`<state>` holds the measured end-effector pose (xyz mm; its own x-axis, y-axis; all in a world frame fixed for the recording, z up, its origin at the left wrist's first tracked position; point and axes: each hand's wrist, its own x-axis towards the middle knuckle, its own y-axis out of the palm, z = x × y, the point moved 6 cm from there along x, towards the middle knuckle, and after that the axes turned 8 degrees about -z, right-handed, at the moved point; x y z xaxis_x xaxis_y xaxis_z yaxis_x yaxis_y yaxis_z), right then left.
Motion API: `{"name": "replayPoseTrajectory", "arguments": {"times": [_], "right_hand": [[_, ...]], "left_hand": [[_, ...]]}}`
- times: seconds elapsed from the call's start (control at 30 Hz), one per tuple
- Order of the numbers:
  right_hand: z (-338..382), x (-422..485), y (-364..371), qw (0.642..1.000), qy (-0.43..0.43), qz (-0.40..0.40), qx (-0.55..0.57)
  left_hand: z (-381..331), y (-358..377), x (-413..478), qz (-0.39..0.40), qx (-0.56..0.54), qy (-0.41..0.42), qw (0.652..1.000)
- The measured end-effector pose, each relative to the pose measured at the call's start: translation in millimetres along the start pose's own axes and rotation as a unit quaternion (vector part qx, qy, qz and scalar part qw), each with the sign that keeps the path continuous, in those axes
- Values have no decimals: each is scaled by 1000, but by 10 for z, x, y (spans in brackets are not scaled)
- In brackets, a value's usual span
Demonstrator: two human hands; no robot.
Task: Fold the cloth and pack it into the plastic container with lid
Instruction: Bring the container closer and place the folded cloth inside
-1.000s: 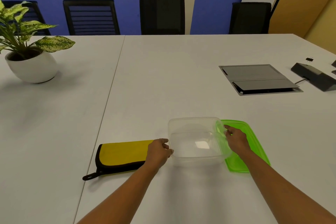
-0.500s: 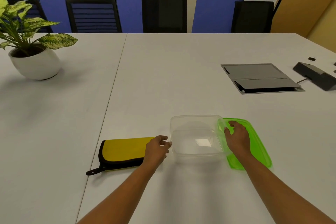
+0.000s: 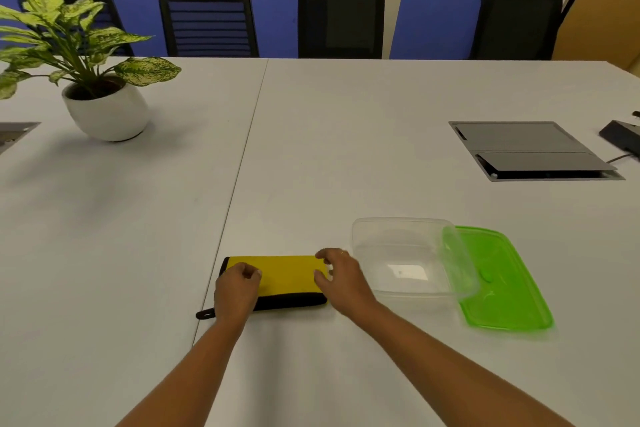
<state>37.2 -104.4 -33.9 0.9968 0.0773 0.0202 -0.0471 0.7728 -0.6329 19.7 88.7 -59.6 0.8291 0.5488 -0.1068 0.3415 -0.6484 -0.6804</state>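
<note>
Head view: the right hand (image 3: 341, 279) curls round the folded cloth (image 3: 287, 274) at its right end. The left hand (image 3: 237, 291) rests curled on the left end, pinch unclear. The cloth lies just beside the open container (image 3: 398, 222), which suits a 2-hand transfer. The lid (image 3: 502, 281) lies alongside.

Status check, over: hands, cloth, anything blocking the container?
Left hand on left end of cloth, right hand at right end; grips unclear. Cloth folded, on table. Container empty, overlapping lid; path clear.
</note>
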Motion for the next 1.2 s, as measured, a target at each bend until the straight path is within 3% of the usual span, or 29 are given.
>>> {"name": "replayPoseTrajectory", "arguments": {"times": [0.17, 0.33, 0.77, 1.0, 1.2], "right_hand": [[-167, 30, 329, 987, 140, 67, -44], [-305, 55, 466, 971, 227, 63, -34], [-453, 137, 550, 946, 295, 95, -95], [-448, 115, 564, 940, 324, 95, -50], [-282, 137, 453, 953, 295, 51, 37]], "left_hand": [[206, -198, 158, -54, 65, -36, 996], [404, -136, 276, 27, 45, -112, 992], [456, -63, 489, 134, 25, -167, 977], [481, -127, 487, 143, 29, -185, 972], [456, -329, 472, 122, -4, -189, 974]]}}
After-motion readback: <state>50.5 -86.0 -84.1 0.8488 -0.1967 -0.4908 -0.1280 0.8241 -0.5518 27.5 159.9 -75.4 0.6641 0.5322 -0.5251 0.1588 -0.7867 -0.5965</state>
